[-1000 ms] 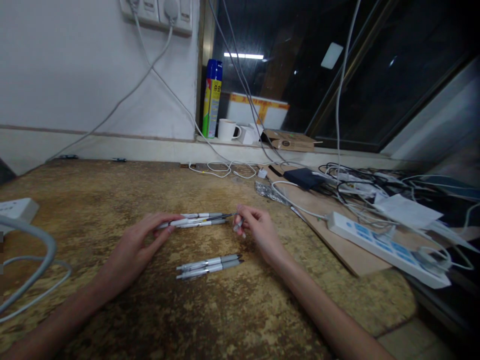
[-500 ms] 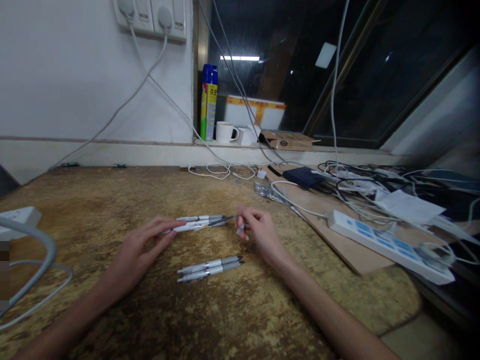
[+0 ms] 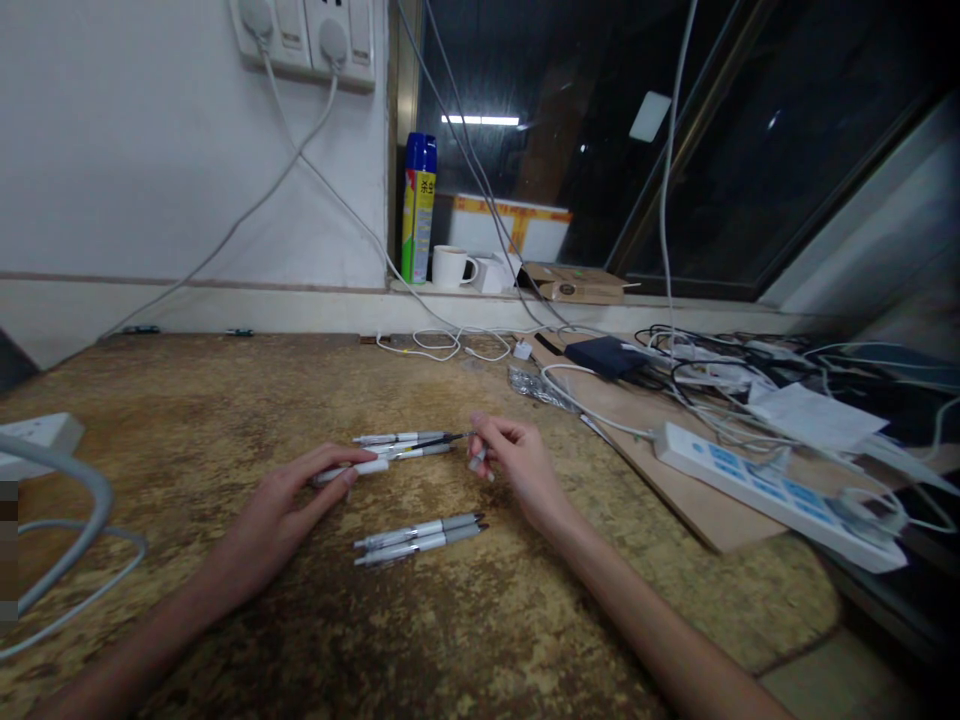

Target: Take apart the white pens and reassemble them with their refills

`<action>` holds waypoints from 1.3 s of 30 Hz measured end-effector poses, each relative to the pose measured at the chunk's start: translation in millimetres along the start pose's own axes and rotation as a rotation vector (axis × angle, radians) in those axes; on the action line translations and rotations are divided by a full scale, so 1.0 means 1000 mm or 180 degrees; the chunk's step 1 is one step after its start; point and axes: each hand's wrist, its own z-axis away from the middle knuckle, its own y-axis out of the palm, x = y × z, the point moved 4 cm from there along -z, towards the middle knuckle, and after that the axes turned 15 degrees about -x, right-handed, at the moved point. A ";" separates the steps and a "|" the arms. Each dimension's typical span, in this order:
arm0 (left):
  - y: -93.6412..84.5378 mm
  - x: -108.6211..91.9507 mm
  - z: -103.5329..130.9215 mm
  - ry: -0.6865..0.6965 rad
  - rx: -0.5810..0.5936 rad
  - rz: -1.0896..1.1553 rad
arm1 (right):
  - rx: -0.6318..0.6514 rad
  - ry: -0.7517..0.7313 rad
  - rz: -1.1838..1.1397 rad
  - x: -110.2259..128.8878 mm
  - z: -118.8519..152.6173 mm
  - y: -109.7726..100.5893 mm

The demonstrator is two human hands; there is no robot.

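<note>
My left hand (image 3: 281,505) pinches a white pen barrel (image 3: 372,467) between thumb and fingers, just above the table. My right hand (image 3: 521,468) is closed, with thumb and forefinger on the end of a thin dark pen refill (image 3: 452,437) that points left. A small pale grey piece (image 3: 478,458) shows under those fingers; its exact kind is unclear. Behind the barrel lie white and grey pens (image 3: 401,438), partly overlapped by the refill. Two more white pens with grey grips (image 3: 426,536) lie side by side nearer to me.
A power strip (image 3: 776,495) rests on a brown board (image 3: 675,490) at the right, beside tangled cables. Another white socket block (image 3: 45,440) and a thick grey cable stand at the left. A spray can (image 3: 418,210), a mug (image 3: 451,266) and a cardboard box (image 3: 574,282) line the sill.
My left hand has drawn the white barrel slightly left and toward me, away from the refill. My right hand has shifted a little left, still gripping the refill.
</note>
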 end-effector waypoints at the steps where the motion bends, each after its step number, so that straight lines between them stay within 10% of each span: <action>1: 0.000 0.001 0.000 -0.0034 0.0005 0.0011 | 0.0029 -0.0037 0.0023 0.000 0.000 0.001; 39: 0.004 -0.017 0.006 -0.0240 -0.0055 0.0316 | 0.0606 -0.0944 0.0686 0.001 0.021 0.018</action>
